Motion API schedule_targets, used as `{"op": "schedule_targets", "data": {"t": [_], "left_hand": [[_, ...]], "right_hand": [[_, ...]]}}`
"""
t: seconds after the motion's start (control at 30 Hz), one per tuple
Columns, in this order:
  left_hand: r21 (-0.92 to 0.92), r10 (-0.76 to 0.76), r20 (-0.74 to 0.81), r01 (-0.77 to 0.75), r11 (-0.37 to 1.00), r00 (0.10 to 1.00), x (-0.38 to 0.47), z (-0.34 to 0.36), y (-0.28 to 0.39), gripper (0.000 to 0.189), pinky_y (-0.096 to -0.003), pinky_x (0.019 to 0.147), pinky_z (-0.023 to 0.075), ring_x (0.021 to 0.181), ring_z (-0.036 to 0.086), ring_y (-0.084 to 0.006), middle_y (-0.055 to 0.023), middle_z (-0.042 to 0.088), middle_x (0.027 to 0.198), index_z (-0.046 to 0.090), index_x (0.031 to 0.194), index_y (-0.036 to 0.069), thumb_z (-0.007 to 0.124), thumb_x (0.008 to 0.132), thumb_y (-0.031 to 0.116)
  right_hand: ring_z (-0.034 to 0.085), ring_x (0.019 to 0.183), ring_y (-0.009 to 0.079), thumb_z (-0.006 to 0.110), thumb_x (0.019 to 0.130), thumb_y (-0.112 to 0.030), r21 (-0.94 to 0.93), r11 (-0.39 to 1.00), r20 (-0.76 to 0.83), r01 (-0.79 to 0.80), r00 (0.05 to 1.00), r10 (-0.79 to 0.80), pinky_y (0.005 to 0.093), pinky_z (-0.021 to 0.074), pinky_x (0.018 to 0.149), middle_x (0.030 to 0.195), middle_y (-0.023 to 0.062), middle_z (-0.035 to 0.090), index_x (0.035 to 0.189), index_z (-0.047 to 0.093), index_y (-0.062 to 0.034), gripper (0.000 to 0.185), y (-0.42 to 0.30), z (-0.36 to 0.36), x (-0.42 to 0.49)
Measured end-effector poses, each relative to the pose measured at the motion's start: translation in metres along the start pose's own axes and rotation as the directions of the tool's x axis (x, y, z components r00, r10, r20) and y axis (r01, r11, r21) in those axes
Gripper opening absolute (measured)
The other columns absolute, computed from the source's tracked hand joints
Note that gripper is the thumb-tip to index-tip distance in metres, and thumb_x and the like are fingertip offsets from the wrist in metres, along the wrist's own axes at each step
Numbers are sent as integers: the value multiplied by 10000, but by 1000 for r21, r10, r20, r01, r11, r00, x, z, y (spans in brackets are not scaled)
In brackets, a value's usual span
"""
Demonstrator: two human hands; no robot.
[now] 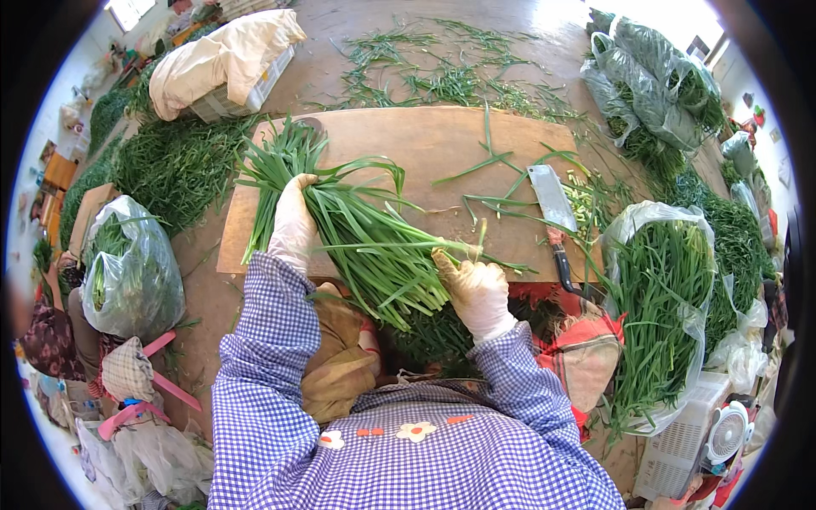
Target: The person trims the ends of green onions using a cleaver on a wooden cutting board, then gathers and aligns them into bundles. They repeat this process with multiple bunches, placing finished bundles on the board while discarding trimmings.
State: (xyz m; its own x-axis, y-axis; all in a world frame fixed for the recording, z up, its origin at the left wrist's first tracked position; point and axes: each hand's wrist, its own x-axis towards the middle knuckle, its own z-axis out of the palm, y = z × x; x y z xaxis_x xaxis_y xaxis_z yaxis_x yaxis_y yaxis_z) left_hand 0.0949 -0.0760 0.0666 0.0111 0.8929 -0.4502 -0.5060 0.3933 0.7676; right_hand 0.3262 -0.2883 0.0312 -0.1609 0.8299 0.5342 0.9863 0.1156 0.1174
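My left hand [294, 220], in a pale glove, grips a thick bunch of green garlic chives [376, 248] around its middle. The leaf tips spread over the left end of a wooden board [408, 143], and the stalk ends hang past its near edge. At those ends my right hand [479, 294], in a stained glove, pinches a loose chive stalk that sticks out crosswise. Right of it, a cleaver [552, 199] with a black handle lies at the board's right side. Cut stalk ends [580, 205] and stray leaves [472, 169] lie around the blade.
An open plastic bag of chives [663, 299] stands close on the right, near a small fan [728, 433]. To the left are a filled bag [131, 274], a pink-legged stool [131, 370] and a seated person [51, 331]. Leaves [446, 83] litter the floor beyond the board.
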Motion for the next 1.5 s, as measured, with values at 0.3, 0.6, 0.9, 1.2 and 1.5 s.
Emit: {"op": "schedule_targets", "data": {"t": [0.3, 0.6, 0.9, 1.2, 1.5], "left_hand": [[-79, 66, -171, -81, 994, 983, 26, -15, 8, 164, -375, 604, 533, 622, 595, -243, -90, 607, 765, 570, 851, 18, 632, 710, 75], [-37, 116, -197, -126, 991, 974, 51, -28, 3, 141, -351, 555, 528, 594, 583, -210, -87, 599, 762, 583, 826, -15, 645, 716, 47], [-58, 95, -186, -107, 993, 978, 22, -10, 1, 111, -356, 578, 535, 638, 583, -213, -78, 588, 771, 583, 816, -1, 636, 730, 44], [-45, 191, -239, -207, 977, 952, 35, -12, -8, 302, -347, 654, 509, 767, 556, -200, -73, 589, 908, 582, 936, -38, 677, 650, -36], [28, 273, -271, -276, 961, 923, 22, -1, -11, 343, -338, 719, 497, 808, 557, -210, -83, 601, 947, 586, 967, -61, 686, 639, -46]], "right_hand": [[451, 544, 164, 546, 816, -90, -51, 998, -111, 26, 993, -31, 346, 377, 516, 632, 9, 432, 1032, 565, -42, 222, 0, 28, -33], [574, 485, 266, 608, 833, -513, 258, 827, 417, -498, 830, 370, 379, 444, 485, 494, 74, 544, 594, 596, -101, 476, 22, -16, -55], [628, 744, 286, 664, 795, -273, 420, 890, 19, -177, 982, 186, 411, 458, 632, 885, 115, 666, 1018, 627, -36, 328, -29, 17, 9], [530, 732, 69, 616, 893, -66, 744, -110, 559, -659, 525, 642, 216, 448, 679, 856, 29, 659, 1008, 639, 35, 156, -49, 72, -9], [581, 708, 107, 609, 904, -97, 651, 471, 160, -595, 714, 681, 245, 468, 661, 876, 72, 692, 1006, 649, 18, 159, -48, 63, -30]]}}
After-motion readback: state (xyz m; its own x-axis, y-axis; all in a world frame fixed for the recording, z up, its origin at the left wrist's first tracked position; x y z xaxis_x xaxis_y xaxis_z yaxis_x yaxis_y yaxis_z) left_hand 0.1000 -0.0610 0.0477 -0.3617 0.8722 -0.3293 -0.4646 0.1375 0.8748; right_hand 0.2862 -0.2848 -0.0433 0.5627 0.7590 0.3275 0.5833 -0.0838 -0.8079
